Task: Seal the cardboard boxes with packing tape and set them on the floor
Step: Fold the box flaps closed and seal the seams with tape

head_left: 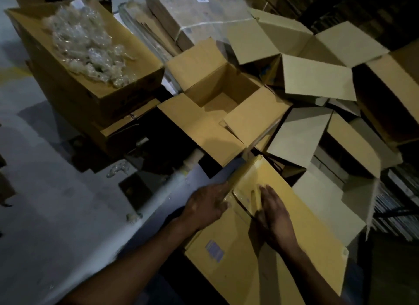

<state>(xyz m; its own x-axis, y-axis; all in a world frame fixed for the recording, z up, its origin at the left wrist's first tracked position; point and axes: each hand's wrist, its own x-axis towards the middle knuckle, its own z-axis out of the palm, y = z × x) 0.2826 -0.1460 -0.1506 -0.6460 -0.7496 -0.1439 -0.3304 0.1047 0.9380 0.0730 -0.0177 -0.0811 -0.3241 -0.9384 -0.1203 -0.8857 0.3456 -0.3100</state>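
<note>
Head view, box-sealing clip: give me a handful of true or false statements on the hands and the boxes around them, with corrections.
1. Both hands lie on top of the closed box. True: the left hand and right hand press flat either side of its centre seam.
2. The right hand holds a tape dispenser. False: it holds nothing; its fingers are straight on the cardboard.
3. The box of crumpled clear plastic sits to the upper left. True.
4. The open box beyond the hands is packed full. False: its inside looks empty, flaps spread.
5. Glossy tape shows between the hands. True, though blurred.
</note>
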